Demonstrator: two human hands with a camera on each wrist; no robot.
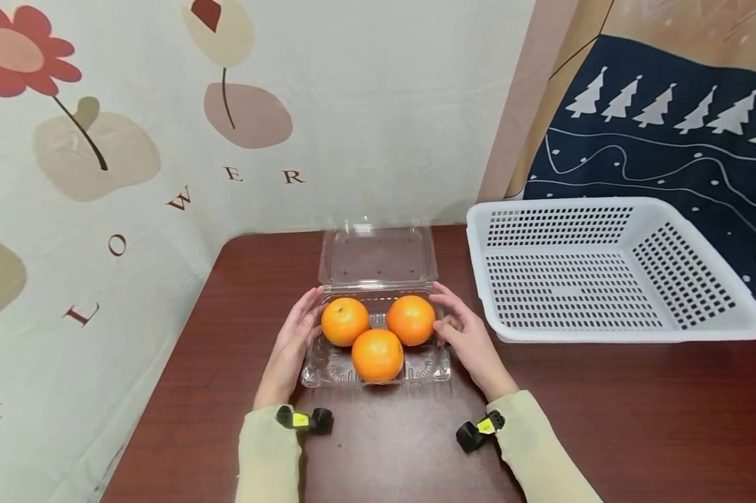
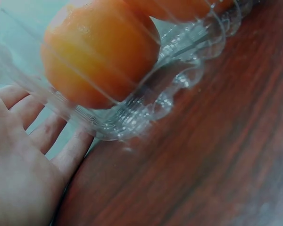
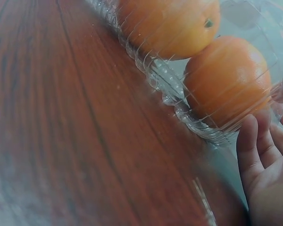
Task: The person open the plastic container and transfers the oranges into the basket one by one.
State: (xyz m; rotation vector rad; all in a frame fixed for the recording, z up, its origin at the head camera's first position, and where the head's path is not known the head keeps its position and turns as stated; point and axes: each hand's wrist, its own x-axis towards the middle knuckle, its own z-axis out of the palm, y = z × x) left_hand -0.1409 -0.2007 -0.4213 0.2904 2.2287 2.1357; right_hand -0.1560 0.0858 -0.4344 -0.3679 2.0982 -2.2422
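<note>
A clear plastic clamshell box (image 1: 311, 374) sits on the table, its hinged lid (image 1: 378, 257) laid back toward the wall. Three oranges rest inside: one at the back left (image 1: 344, 321), one at the back right (image 1: 411, 320) and one at the front middle (image 1: 378, 356). My left hand (image 1: 292, 346) is at the box's left side; in the left wrist view its extended fingers (image 2: 49, 129) lie along the clear wall. At the opposite side is my right hand (image 1: 472, 342), its fingers slightly bent and the tips (image 3: 247, 129) against the wall beside an orange.
To the right stands a large white perforated plastic basket (image 1: 491, 293), close beside the box and my right hand. The dark red wooden table (image 1: 378, 454) ends at a wall covering (image 1: 378, 140) behind the box. A black strap device (image 1: 304, 419) is on my left wrist, another (image 1: 481, 431) on my right.
</note>
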